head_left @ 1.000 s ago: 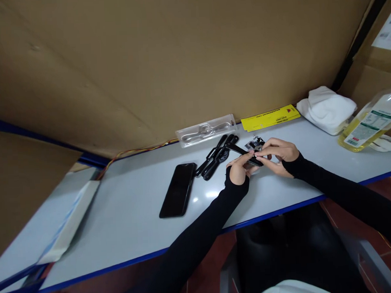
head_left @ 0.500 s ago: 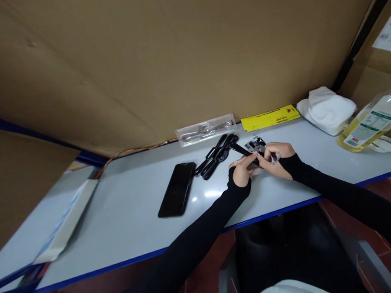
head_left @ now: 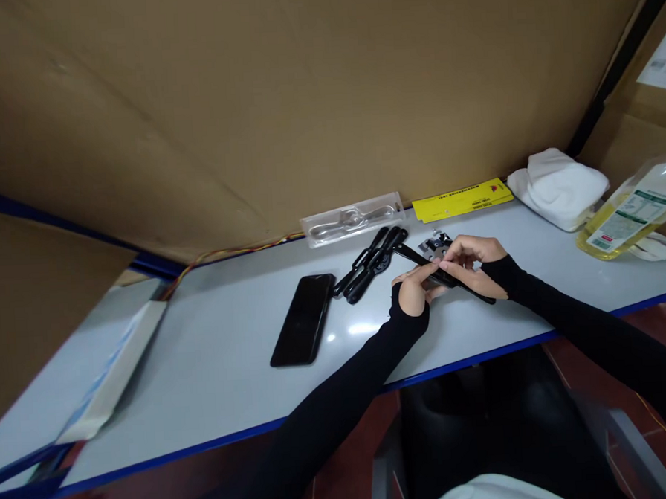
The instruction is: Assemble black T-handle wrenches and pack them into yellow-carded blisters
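A black two-handled spokeshave (head_left: 410, 255) slants between my hands, one handle pointing up-left and the other down-right. My left hand (head_left: 413, 294) is closed around its middle. Fingers of my right hand (head_left: 475, 263) are pinched against the centre of the tool; whether a small part sits between them is hidden. Just behind my fingertips lie shiny metal pieces (head_left: 435, 242) on the table. To the left, other black spokeshaves (head_left: 371, 264) lie side by side at a slant.
A black phone (head_left: 303, 320) lies left of the tools on the white table (head_left: 205, 360). Along the cardboard wall are a clear plastic tray (head_left: 354, 218) and yellow cards (head_left: 463, 200). A white cloth bundle (head_left: 558, 187) and a bottle of yellow liquid (head_left: 632, 211) stand right.
My right hand has shifted slightly up and right and turned, so the lower handle of the spokeshave now shows beneath it. My left hand keeps its hold.
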`<state>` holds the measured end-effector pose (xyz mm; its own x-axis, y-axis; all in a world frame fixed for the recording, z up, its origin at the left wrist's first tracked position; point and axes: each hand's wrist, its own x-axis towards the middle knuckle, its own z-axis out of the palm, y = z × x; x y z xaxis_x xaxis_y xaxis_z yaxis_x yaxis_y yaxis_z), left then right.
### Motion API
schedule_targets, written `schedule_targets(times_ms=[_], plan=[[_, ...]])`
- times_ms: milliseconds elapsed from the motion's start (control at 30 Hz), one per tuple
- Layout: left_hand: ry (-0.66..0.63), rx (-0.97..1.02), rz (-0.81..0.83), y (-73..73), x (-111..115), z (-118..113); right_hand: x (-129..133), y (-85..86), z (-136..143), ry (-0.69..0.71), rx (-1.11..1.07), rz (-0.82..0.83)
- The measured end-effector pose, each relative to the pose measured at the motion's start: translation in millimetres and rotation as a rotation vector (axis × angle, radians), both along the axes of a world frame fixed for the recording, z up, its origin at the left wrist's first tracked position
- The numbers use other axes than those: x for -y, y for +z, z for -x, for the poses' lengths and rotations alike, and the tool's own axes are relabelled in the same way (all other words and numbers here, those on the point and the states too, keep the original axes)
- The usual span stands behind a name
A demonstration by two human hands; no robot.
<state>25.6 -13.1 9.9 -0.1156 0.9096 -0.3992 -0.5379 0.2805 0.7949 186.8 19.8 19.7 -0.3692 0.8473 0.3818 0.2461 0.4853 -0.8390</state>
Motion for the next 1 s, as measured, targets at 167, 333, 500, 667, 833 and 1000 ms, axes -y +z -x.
schedule_targets(times_ms=[167,333,500,667,833,1000], plan=[[-0.006,-0.035,-0.010,1.0,0.3,2.0,-2.9,-0.3,-2.1,0.071,0.003,-0.005],[-0.020,-0.006,-0.017,-1.8,-1.3,2.2,-8.6,-1.0,-8.9,0.159,0.082,-0.249],[-0.014,-0.011,0.032,-2.1,-5.5,3.9,-7.5,0.8,-14.2,0.166,0.096,-0.343],[-0.043,-0.041,-0.021,-8.3,-6.8,7.7,-8.3,5.2,-16.5,0.173,0.128,-0.378],[-0.030,-0.055,0.011,-2.8,-3.9,3.8,-12.7,4.5,-18.4,0.188,0.137,-0.349],[0.002,-0.068,0.001,7.9,0.5,2.0,-9.3,3.2,-16.0,0.177,0.144,-0.368]])
